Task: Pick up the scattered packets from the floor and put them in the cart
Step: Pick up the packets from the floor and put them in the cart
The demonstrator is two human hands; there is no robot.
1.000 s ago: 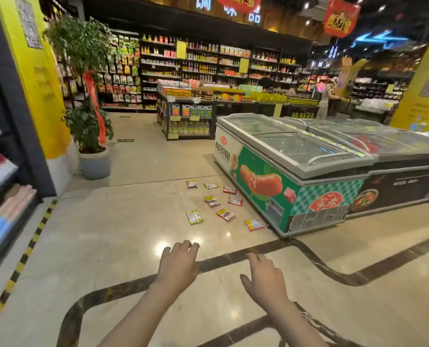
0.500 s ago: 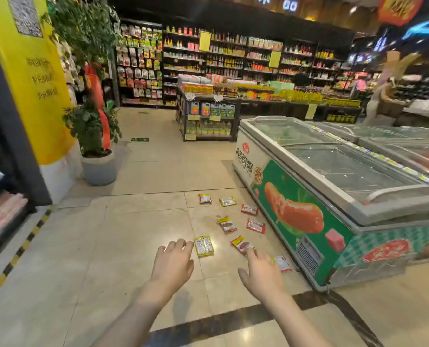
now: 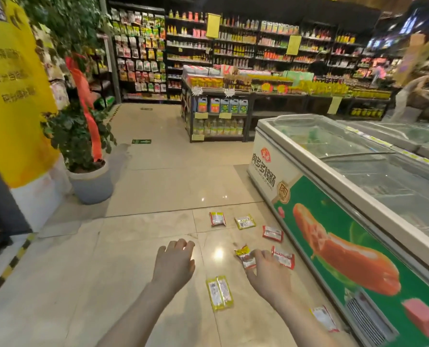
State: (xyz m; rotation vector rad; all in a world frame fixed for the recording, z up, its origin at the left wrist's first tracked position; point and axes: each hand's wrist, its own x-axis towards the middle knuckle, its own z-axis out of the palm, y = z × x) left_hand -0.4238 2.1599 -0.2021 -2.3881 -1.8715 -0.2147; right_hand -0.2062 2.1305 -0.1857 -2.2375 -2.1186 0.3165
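Head view, small red and yellow foil packets scattered on glossy beige floor tiles, beside long white glass-topped chest freezer, left hand loosely spread, empty, right hand relaxed over packets, grey potted plant left, shelves behind

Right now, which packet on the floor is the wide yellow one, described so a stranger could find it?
Start at the chest freezer with the sausage picture on its side. On the floor tiles beside it lie scattered packets; the wide yellow packet lies between the person's forearms. Unlike the small red ones nearer the freezer, it is larger, yellow-edged and double-paneled.
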